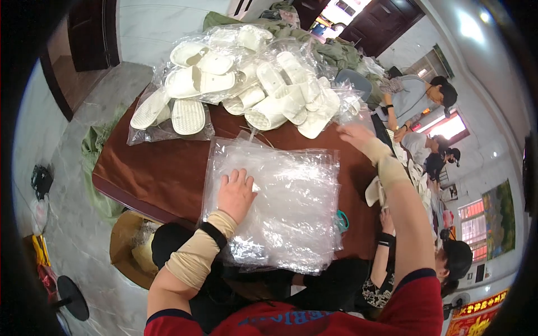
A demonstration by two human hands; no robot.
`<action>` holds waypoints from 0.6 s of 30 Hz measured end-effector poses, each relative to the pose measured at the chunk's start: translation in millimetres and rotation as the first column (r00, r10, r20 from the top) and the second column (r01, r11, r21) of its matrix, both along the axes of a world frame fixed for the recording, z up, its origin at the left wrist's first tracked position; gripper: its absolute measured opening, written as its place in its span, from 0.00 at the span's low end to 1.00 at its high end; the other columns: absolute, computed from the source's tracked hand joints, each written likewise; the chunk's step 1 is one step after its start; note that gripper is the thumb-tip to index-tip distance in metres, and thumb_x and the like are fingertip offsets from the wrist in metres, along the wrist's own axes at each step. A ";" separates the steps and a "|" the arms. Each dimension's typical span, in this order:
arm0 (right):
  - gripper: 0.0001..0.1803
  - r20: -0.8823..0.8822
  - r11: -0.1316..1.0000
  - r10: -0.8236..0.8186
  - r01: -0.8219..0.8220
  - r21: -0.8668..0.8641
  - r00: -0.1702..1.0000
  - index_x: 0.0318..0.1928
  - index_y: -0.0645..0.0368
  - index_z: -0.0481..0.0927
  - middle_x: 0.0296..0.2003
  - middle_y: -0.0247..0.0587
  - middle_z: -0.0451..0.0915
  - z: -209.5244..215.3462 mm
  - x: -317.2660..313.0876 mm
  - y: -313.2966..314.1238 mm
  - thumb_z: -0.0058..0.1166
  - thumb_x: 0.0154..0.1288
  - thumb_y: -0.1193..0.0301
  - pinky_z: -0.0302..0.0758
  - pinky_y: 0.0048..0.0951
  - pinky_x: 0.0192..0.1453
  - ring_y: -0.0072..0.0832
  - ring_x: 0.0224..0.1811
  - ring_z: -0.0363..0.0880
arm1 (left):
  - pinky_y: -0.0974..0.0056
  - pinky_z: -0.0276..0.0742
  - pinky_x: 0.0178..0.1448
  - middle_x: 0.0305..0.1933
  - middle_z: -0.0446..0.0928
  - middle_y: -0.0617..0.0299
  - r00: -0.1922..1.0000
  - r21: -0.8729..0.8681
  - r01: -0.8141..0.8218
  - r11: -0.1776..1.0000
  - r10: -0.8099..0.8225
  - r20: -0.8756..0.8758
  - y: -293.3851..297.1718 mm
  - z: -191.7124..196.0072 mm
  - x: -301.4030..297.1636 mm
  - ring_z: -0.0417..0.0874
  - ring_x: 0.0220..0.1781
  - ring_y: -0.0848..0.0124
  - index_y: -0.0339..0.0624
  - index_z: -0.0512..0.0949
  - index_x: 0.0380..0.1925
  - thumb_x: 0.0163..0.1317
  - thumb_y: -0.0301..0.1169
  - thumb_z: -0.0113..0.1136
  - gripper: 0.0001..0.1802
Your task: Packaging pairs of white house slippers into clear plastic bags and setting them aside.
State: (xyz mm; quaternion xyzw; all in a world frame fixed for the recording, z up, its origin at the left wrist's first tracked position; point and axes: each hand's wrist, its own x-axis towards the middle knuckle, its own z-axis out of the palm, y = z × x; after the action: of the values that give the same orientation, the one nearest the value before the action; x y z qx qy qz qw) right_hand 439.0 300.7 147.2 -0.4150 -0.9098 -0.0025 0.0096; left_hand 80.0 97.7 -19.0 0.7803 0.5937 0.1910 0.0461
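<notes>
A stack of clear plastic bags (pixel 286 207) lies on the brown-covered table in front of me. My left hand (pixel 235 195) rests flat on its left part, fingers spread, holding nothing. Beyond the far right corner of the stack is my right hand (pixel 358 136), stretched out over the table. Motion smears its fingers, so whether they hold anything does not show. Just to its left lie white slippers (pixel 319 115), part of a large heap, many of them in clear bags. A pair of slippers (pixel 188 116) sits at the heap's left front.
Teal-handled scissors (pixel 341 221) lie by the stack's right edge. A cardboard box (pixel 126 241) stands on the floor at the left. Green sacking (pixel 336 53) is piled behind the heap. Co-workers (pixel 417 92) line the right side; another's hand (pixel 386 221) is beside more slippers.
</notes>
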 end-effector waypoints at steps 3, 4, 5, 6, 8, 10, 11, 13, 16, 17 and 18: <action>0.24 0.181 0.996 -0.084 0.080 0.032 0.980 0.60 0.46 0.71 0.60 0.42 0.70 -10.5 -121.1 37.4 0.54 0.61 0.67 0.69 0.38 0.62 0.41 0.58 0.71 | 0.48 0.62 0.59 0.61 0.67 0.56 0.999 -0.032 -0.034 0.999 0.033 -0.020 -4.8 -5.2 -6.1 0.65 0.62 0.59 0.49 0.71 0.55 0.56 0.47 0.61 0.28; 0.27 0.148 0.995 -0.039 0.025 0.098 0.988 0.62 0.43 0.68 0.61 0.42 0.68 -14.9 -149.4 48.2 0.55 0.61 0.69 0.69 0.38 0.61 0.41 0.58 0.71 | 0.48 0.62 0.59 0.61 0.67 0.56 0.999 -0.034 -0.045 0.998 0.045 -0.020 -4.8 -3.4 -5.6 0.65 0.62 0.59 0.49 0.71 0.55 0.56 0.47 0.61 0.28; 0.30 0.143 0.977 -0.001 -0.030 0.209 0.990 0.64 0.41 0.66 0.62 0.41 0.67 -17.6 -170.6 61.3 0.55 0.60 0.71 0.70 0.39 0.61 0.41 0.58 0.71 | 0.47 0.62 0.59 0.62 0.66 0.57 1.000 -0.048 -0.011 0.999 0.011 -0.004 -3.2 -0.6 -2.4 0.65 0.63 0.59 0.51 0.69 0.58 0.57 0.48 0.61 0.30; 0.32 0.135 0.947 0.047 -0.087 0.310 0.990 0.65 0.40 0.65 0.62 0.40 0.66 -24.7 -193.7 73.7 0.55 0.59 0.73 0.70 0.39 0.61 0.41 0.58 0.71 | 0.46 0.62 0.59 0.63 0.65 0.57 1.000 -0.069 0.016 0.997 -0.015 0.006 -3.8 0.3 -2.4 0.65 0.63 0.59 0.53 0.68 0.61 0.57 0.48 0.60 0.32; 0.35 0.097 0.958 0.020 -0.047 0.284 0.995 0.66 0.39 0.64 0.62 0.40 0.66 -35.6 -249.5 85.5 0.55 0.58 0.75 0.72 0.39 0.60 0.41 0.58 0.72 | 0.46 0.62 0.59 0.64 0.65 0.57 1.000 -0.097 -0.003 0.995 0.001 -0.027 -7.5 -1.1 -6.0 0.64 0.63 0.59 0.54 0.67 0.63 0.58 0.49 0.59 0.33; 0.37 0.076 0.962 -0.026 0.004 0.272 0.997 0.67 0.37 0.62 0.62 0.40 0.65 -36.8 -267.7 102.0 0.55 0.57 0.78 0.73 0.39 0.59 0.42 0.57 0.72 | 0.45 0.63 0.59 0.65 0.64 0.58 0.999 -0.113 0.008 0.994 -0.013 -0.049 -4.8 -1.8 -4.5 0.63 0.64 0.60 0.54 0.66 0.64 0.59 0.50 0.58 0.33; 0.34 0.130 0.966 -0.060 0.025 0.256 0.990 0.65 0.39 0.65 0.61 0.43 0.67 -44.5 -275.3 110.7 0.55 0.57 0.76 0.74 0.40 0.57 0.42 0.56 0.73 | 0.45 0.63 0.59 0.65 0.64 0.58 0.999 -0.125 -0.008 0.992 0.001 -0.053 -3.8 -3.1 -5.9 0.63 0.64 0.60 0.54 0.66 0.64 0.59 0.50 0.58 0.33; 0.31 0.197 0.963 -0.126 0.073 0.259 0.972 0.62 0.40 0.68 0.59 0.45 0.69 -48.2 -262.6 133.1 0.56 0.57 0.73 0.76 0.40 0.54 0.43 0.54 0.74 | 0.45 0.62 0.59 0.65 0.63 0.58 0.999 -0.120 0.048 0.992 -0.049 -0.005 1.5 -1.6 -2.4 0.63 0.64 0.60 0.54 0.66 0.64 0.59 0.50 0.57 0.33; 0.13 0.267 0.890 -0.296 0.163 0.426 0.917 0.45 0.50 0.77 0.44 0.47 0.78 -38.8 -226.8 143.0 0.53 0.58 0.70 0.76 0.44 0.51 0.46 0.49 0.77 | 0.47 0.64 0.58 0.64 0.65 0.58 1.000 -0.054 0.023 0.998 -0.023 -0.013 1.3 -6.5 -3.7 0.65 0.62 0.59 0.56 0.68 0.62 0.56 0.51 0.59 0.34; 0.09 0.202 0.863 -0.316 0.193 0.466 0.927 0.40 0.52 0.78 0.40 0.47 0.80 -21.0 -224.6 130.3 0.51 0.59 0.68 0.76 0.45 0.49 0.47 0.48 0.77 | 0.47 0.64 0.58 0.64 0.65 0.58 1.000 -0.068 0.019 0.998 -0.020 -0.006 -3.7 -9.8 -5.5 0.65 0.62 0.59 0.56 0.68 0.62 0.56 0.51 0.59 0.34; 0.10 0.184 0.849 -0.333 0.209 0.485 0.925 0.40 0.52 0.79 0.39 0.47 0.81 0.2 -204.1 130.6 0.48 0.60 0.66 0.76 0.46 0.49 0.48 0.46 0.78 | 0.47 0.64 0.58 0.64 0.64 0.58 1.000 -0.041 0.004 0.999 -0.005 -0.019 -3.2 -10.6 -6.1 0.65 0.62 0.59 0.56 0.68 0.62 0.56 0.51 0.59 0.34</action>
State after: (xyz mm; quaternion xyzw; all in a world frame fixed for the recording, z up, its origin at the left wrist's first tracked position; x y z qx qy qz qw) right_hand 234.9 431.3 147.4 -0.5222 -0.8080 -0.2724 -0.0136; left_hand 73.9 94.5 -29.6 0.7822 0.5963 0.1715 0.0569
